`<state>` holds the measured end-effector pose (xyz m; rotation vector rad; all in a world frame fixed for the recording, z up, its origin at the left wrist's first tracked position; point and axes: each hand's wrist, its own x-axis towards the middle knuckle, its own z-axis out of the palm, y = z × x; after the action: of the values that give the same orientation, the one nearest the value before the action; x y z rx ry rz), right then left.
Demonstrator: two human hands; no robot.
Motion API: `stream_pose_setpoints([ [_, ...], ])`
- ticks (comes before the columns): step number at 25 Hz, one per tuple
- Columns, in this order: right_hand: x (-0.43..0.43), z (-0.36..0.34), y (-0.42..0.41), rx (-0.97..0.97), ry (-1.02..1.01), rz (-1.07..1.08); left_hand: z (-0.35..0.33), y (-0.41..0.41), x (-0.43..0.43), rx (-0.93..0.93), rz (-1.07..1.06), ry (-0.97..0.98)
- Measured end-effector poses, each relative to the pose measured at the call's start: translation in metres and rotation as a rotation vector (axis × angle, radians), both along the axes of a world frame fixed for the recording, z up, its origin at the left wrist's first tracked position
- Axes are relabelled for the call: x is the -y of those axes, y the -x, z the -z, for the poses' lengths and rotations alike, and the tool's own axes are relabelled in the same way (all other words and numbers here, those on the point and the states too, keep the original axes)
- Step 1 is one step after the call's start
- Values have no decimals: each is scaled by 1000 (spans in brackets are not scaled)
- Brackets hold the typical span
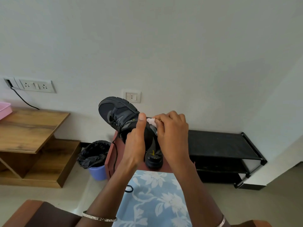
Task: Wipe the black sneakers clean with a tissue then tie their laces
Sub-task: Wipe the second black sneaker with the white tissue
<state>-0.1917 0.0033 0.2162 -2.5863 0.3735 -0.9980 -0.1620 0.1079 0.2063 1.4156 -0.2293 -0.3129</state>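
Note:
My left hand [135,141] grips a black sneaker [117,114] and holds it up, toe pointing up and to the left, its lace hanging loose below. My right hand [172,130] presses a crumpled white tissue [151,121] against the raised sneaker's side near the heel. The second black sneaker [154,158] stands on the reddish-brown stool [109,154] below my hands, heel toward me, mostly hidden by them.
A blue bin [97,171] with a black liner stands left of the stool. A wooden table [31,126] is at the left, a black shoe rack [219,146] at the right. A blue floral cloth [152,199] lies in front.

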Motion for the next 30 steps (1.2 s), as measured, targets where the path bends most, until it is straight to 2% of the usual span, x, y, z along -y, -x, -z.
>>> stream_pose_setpoints([
  [4,-22,13,22,121,-45,-64,2,-7,-3,-55,-50,120],
  [7,-37,18,33,199,-229,-129,1,-8,-4,-24,-58,107],
  [9,-37,13,30,211,-287,-175,2,-5,-4,44,-25,21],
  [12,-33,-2,19,146,-254,-178,3,5,-1,101,9,-69],
  [17,-34,-14,34,-2,-162,-192,6,2,-1,92,-21,-16],
  [19,-42,-15,47,3,-147,-211,6,-2,-3,53,-27,29],
  [24,-36,-16,26,78,-213,-157,0,5,-2,163,-43,-144],
  [30,-38,-6,34,47,-255,-171,10,3,-5,107,-59,-92],
])
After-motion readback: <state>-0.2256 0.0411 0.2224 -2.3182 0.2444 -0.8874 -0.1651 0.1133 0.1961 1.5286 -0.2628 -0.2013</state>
